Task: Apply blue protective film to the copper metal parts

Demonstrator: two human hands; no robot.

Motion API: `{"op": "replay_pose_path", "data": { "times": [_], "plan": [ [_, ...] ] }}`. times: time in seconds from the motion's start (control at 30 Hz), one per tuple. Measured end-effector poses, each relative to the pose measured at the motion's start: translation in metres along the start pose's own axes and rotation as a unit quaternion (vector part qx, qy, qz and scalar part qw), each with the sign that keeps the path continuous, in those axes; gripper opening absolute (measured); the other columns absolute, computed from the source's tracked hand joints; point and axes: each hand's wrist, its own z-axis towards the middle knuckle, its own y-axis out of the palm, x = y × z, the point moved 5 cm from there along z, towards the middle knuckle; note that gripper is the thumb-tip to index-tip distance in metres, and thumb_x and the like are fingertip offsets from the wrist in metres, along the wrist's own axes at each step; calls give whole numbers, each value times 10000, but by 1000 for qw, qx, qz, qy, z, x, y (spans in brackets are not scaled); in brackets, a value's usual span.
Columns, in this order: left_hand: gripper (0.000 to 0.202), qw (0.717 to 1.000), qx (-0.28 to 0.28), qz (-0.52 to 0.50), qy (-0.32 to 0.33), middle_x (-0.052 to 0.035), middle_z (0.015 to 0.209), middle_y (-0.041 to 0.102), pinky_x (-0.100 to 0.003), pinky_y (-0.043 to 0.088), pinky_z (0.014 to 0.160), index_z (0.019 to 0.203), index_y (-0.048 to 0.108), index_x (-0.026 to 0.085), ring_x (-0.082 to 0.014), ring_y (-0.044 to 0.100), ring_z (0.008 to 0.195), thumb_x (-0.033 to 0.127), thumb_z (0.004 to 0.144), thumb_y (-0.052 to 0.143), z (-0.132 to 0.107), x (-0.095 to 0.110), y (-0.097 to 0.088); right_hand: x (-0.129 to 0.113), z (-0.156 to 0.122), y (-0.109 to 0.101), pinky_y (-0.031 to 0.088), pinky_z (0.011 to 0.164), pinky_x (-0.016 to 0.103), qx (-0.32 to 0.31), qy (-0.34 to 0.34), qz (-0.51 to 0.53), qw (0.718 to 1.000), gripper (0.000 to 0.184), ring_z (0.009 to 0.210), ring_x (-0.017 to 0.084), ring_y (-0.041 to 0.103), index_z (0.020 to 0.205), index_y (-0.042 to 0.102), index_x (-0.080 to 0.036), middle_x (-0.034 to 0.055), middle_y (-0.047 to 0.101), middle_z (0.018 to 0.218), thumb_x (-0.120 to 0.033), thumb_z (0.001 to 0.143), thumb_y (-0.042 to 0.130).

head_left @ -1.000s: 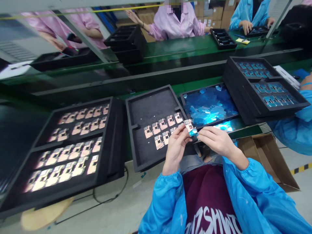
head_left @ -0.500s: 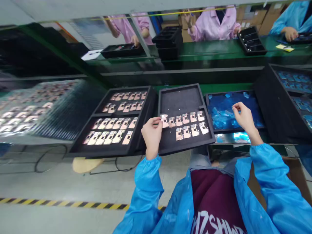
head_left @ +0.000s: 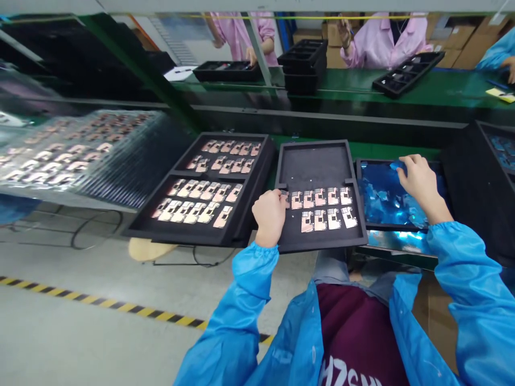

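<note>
"What does the head view show?"

"The left hand (head_left: 269, 217) sits at eleven o'clock, curled at the end of a row of copper plates (head_left: 322, 206) on a black foam tray (head_left: 314, 166)."

"Is it pinching one?"

"I cannot tell."

"And the right hand (head_left: 420, 179)?"

"It's at one o'clock, fingers a bit spread, touching shiny blue film bits (head_left: 382, 195) in a dark tray (head_left: 357, 182)."

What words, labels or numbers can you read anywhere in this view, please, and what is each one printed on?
"H7Z" on the maroon shirt, cut off by the frame; any further letters are unreadable.
The yellow note and the white paper sheet are too small to read.
</note>
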Motion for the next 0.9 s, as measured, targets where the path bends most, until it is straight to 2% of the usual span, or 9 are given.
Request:
{"op": "replay_pose_path", "data": {
  "times": [0.13, 0.27, 0.37, 0.47, 0.57, 0.63, 0.77, 0.9],
  "plan": [
    [346, 1000, 11, 23, 15, -194, 1288, 691, -387, 530, 759, 1225, 817, 161, -351, 761, 1037, 309, 1098, 531, -3, 0, 3, -21, 19, -12, 582, 875, 493, -7, -32, 6, 999, 435, 1246, 408, 600, 1425, 642, -171, 226, 635, 1377, -337, 1053, 489],
    [304, 1000, 2, 6, 27, -160, 1242, 679, -381, 525, 733, 1216, 817, 169, -341, 750, 1043, 295, 1082, 574, -7, -7, 9, -47, 46, -14, 588, 903, 473, -37, -59, 6, 998, 421, 1289, 398, 613, 1445, 635, -191, 204, 627, 1431, -328, 1063, 522],
    [325, 997, 43, -39, 48, -133, 1164, 706, -373, 533, 718, 1267, 792, 165, -317, 746, 1010, 311, 1099, 555, -13, -18, 8, -67, 82, -10, 584, 906, 444, -54, -77, 12, 995, 381, 1249, 373, 661, 1382, 693, -202, 177, 689, 1385, -327, 1061, 529],
    [354, 986, 108, -96, 82, -139, 1140, 720, -390, 572, 770, 1277, 780, 154, -329, 724, 1057, 359, 1101, 551, -22, -32, 9, -93, 133, 5, 571, 897, 414, -89, -100, 25, 991, 334, 1156, 340, 722, 1265, 765, -208, 140, 776, 1267, -300, 1053, 525],
    [418, 968, 147, -163, 121, -167, 1215, 724, -454, 609, 899, 1316, 753, 150, -355, 706, 1145, 430, 1108, 524, -28, -46, 17, -132, 194, 37, 560, 934, 391, -151, -141, 42, 977, 316, 1157, 318, 743, 1243, 782, -196, 117, 811, 1247, -258, 1034, 553],
    [423, 958, 135, -217, 131, -155, 1273, 727, -456, 618, 968, 1373, 720, 174, -336, 718, 1190, 438, 1112, 516, -29, -54, 25, -167, 232, 68, 553, 991, 385, -205, -172, 61, 962, 330, 1205, 309, 736, 1297, 763, -187, 114, 803, 1297, -260, 1035, 577],
    [402, 959, 73, -265, 69, -98, 1362, 730, -376, 647, 951, 1459, 670, 263, -281, 752, 1211, 417, 1104, 561, -30, -71, 40, -240, 293, 141, 544, 1076, 379, -266, -201, 87, 939, 452, 1313, 306, 698, 1454, 674, -200, 123, 720, 1483, -320, 1018, 667],
    [390, 949, 88, -302, 35, -91, 1315, 759, -376, 654, 954, 1441, 697, 276, -274, 780, 1140, 405, 1105, 548, -33, -81, 48, -292, 326, 206, 518, 1151, 400, -292, -200, 98, 930, 659, 1451, 331, 607, 1567, 564, -218, 145, 587, 1640, -346, 953, 765]
  ]
}}
